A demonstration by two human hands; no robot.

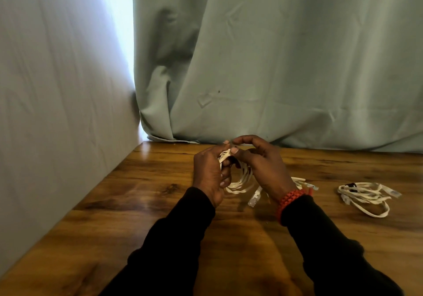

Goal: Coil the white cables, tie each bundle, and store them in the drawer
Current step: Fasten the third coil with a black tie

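Observation:
A coil of flat white cable (241, 177) hangs between my two hands above the wooden table (137, 204). My left hand (209, 176) grips the coil's left side. At the top of the coil, my right hand (261, 160) pinches it with thumb and fingers; a small dark spot shows there. One clear plug end (255, 198) dangles below the coil. More cable ends (304, 182) lie on the table behind my right wrist. A second white cable bundle (368, 196) lies loosely coiled on the table to the right, with a small dark tie on it.
A pale green curtain (274, 66) hangs along the table's far edge. A grey wall (57, 112) borders the table on the left. I wear black sleeves and an orange braided bracelet (289, 200) on my right wrist. No drawer is in view.

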